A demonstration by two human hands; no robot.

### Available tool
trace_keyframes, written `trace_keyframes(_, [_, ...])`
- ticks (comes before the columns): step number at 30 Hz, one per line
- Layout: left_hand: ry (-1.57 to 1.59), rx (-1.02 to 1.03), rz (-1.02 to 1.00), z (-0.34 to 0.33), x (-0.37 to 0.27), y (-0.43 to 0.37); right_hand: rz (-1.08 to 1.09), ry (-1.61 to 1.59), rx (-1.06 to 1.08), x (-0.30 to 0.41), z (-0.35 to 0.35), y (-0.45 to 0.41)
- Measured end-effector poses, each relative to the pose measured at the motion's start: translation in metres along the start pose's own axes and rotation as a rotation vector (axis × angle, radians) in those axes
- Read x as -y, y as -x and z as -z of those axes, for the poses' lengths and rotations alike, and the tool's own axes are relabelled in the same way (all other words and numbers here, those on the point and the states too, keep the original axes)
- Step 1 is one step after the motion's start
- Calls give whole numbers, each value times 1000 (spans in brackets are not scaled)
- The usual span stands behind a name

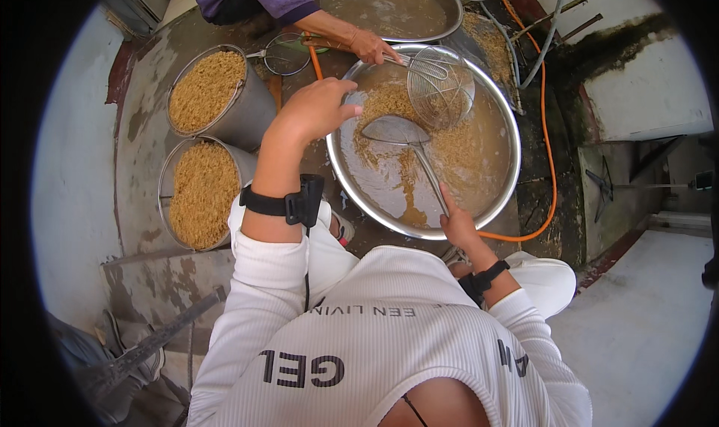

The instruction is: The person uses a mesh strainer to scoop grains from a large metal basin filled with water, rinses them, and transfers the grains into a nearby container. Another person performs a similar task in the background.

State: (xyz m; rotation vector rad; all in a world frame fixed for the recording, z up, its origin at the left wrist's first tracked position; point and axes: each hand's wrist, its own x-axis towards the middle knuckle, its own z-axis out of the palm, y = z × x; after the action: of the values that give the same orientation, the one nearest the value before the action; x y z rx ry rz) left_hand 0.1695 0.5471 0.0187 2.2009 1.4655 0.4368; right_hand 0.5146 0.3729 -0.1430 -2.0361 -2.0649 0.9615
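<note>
My right hand (460,225) grips the metal handle of a fine-mesh skimmer (395,130), whose head lies at the surface in a large round steel basin (510,151). The basin holds cloudy water with wet golden grain (387,100) floating in it. Above the basin's left rim my left hand (320,108) is raised with its fingers apart, holding nothing. Another person's hand (373,46) holds a wire strainer (441,92) by its wooden-and-metal handle over the far part of the same basin, close to the skimmer.
Two metal buckets (255,109) heaped with golden grain stand at the left. A second basin (452,25) of cloudy water lies beyond. A hoop-shaped strainer (287,54) rests near the far bucket. An orange hose (544,98) curves around the right side, beside grey hoses (540,62).
</note>
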Motion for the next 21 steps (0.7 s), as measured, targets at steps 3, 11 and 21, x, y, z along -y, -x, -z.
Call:
trace_keyframes(3, [9,32,7,1,2,-1,8,-41,54,4,5,17])
trace_keyframes(11, [-10,-15,-24,0,6,3,-66,-90,153,-1,28,61])
trace_keyframes(21, [97,92,80,8,-3,4,-64,-369,113,-19,75,118])
